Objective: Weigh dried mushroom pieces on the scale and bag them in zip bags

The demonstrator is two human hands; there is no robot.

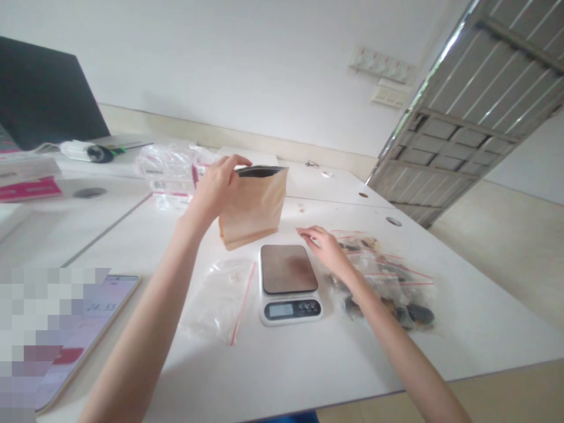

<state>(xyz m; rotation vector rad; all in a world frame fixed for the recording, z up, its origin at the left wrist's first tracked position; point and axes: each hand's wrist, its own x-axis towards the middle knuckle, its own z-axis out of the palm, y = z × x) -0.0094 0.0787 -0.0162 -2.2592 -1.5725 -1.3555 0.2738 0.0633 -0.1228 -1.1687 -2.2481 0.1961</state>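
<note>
Two bare forearms point(145, 317) reach out across a white counter point(462, 329), and the left hand point(214, 188) is curled around the top edge of a kraft paper pouch point(253, 205). Its fingers lie over the rim, pinching the paper, and the pouch stands slightly tilted with its mouth open, showing a dark lining. Whether its base touches the counter is hard to say.

The right hand point(324, 249) is relaxed and open, fingers lightly extended, with nothing in its grip. It sits just beside a digital scale point(288, 285) and over the edge of a heap of clear plastic bags point(379, 282) with red seals, holding dark and brown pieces. Whether the fingertips touch the bags can't be told.

The scale stands between the hands, and its small display is too faint to read. To its left lies a flat clear zip bag point(220, 302) with a red seal strip. A tablet point(106, 305), partly pixelated, sits at the counter's near left, showing 24.55. Further back are more clear bags point(170, 170), pink-and-white boxes point(29, 188) and a dark laptop screen point(44, 94). A grey door point(462, 111) stands at the right.
</note>
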